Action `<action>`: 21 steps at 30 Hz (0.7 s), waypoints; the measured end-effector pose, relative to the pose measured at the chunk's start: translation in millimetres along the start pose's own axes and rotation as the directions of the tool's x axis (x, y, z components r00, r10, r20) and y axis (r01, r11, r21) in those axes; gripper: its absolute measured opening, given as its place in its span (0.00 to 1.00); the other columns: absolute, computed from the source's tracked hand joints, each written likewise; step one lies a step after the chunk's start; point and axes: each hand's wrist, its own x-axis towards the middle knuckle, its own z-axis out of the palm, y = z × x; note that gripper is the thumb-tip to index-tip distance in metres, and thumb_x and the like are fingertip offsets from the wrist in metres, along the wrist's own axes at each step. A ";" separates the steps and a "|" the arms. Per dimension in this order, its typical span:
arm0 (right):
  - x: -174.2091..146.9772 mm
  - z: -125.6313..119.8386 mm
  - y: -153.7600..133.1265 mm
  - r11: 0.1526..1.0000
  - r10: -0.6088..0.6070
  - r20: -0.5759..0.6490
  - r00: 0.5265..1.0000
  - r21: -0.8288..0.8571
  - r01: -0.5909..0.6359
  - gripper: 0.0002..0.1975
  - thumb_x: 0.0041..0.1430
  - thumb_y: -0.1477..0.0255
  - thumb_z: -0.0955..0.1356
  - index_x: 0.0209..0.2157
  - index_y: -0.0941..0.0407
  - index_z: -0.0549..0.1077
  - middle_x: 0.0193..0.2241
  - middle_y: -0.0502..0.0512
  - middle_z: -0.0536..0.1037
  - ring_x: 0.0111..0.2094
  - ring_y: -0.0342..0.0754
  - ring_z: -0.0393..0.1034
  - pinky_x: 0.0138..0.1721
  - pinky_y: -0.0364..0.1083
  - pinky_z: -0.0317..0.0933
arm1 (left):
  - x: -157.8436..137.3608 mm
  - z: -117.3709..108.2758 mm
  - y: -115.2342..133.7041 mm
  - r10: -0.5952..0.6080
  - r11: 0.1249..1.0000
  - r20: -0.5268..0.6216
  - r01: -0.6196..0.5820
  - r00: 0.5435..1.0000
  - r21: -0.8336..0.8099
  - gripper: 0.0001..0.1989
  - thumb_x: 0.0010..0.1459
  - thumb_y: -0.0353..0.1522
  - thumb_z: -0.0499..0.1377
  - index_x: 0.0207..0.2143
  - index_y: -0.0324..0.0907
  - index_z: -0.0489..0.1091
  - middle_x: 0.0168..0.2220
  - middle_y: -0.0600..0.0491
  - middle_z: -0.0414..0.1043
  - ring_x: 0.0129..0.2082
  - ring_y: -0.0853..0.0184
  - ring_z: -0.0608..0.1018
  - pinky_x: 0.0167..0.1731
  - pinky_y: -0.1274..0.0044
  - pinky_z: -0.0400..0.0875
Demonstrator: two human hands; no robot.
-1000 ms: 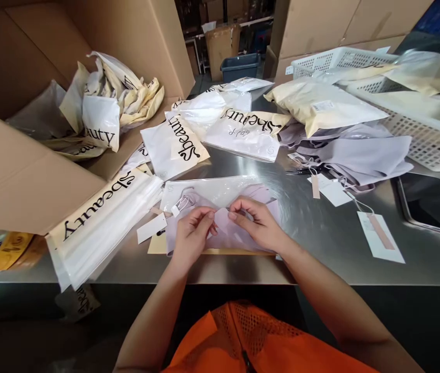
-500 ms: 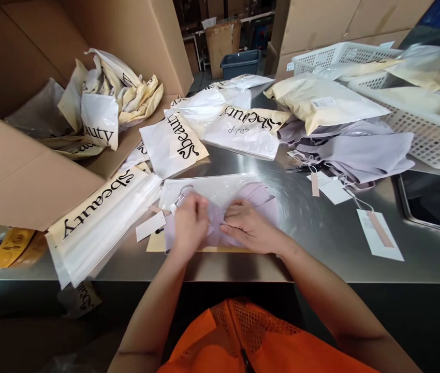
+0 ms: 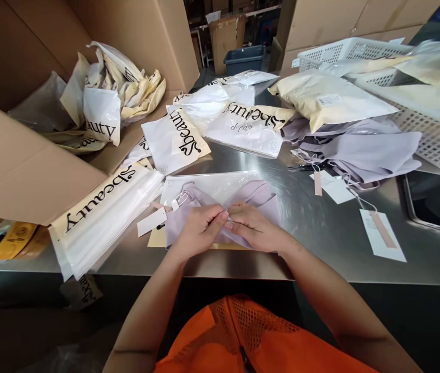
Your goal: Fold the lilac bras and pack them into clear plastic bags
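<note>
A lavender garment [image 3: 257, 194] with thin straps lies spread over a plastic bag [image 3: 220, 180] near the table's front edge. Over the garment's middle, my left hand [image 3: 201, 228] is closed in a pinch on the cloth. My right hand [image 3: 251, 225] is pinched there too, its fingertips meeting those of the left. A small pale bit shows between the thumbs, too small to name. White strings hang from the garment's left side, with a blank white tag [image 3: 152, 221] resting left of the cloth. What lies beneath both palms is hidden.
A stack of printed bags [image 3: 105, 217] lies to the left, beside a large cardboard box [image 3: 18, 176] holding crumpled bags. More lavender garments [image 3: 371, 153] with tags, a phone [image 3: 437, 202] and white baskets [image 3: 429, 132] are on the right. Tape rolls [image 3: 8, 241] sit far left.
My left hand has moved right and turned so that its fingertips meet the right hand's at the garment's middle. The strings at the left are now uncovered. The view has shifted slightly.
</note>
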 end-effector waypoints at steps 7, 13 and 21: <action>2.2 9.2 -4.7 0.978 0.030 0.095 0.995 -0.209 -0.009 0.15 0.69 0.74 0.59 0.30 0.59 0.72 0.33 0.55 0.77 0.37 0.47 0.69 0.46 0.50 0.52 | -5.0 20.3 -13.3 -0.226 0.968 -0.146 0.206 0.963 -0.141 0.30 0.61 0.54 0.49 0.16 0.43 0.52 0.15 0.58 0.52 0.17 0.73 0.58 0.20 0.76 0.51; 5.3 15.6 -14.0 0.968 -0.015 0.296 0.955 -0.235 0.088 0.17 0.67 0.75 0.61 0.26 0.59 0.73 0.28 0.50 0.77 0.31 0.44 0.67 0.42 0.49 0.50 | -44.6 14.9 -16.4 -0.405 0.851 0.071 0.404 0.912 -0.336 0.30 0.58 0.58 0.50 0.19 0.43 0.60 0.11 0.59 0.58 0.12 0.73 0.60 0.16 0.78 0.52; 5.2 10.2 -18.4 0.953 -0.135 0.213 0.968 -0.238 0.186 0.18 0.63 0.75 0.62 0.18 0.59 0.64 0.22 0.51 0.72 0.27 0.43 0.60 0.40 0.48 0.49 | -99.6 -1.9 -0.4 -0.522 0.839 -0.286 0.424 0.803 -0.341 0.19 0.56 0.48 0.61 0.27 0.41 0.67 0.18 0.57 0.68 0.15 0.72 0.68 0.18 0.80 0.60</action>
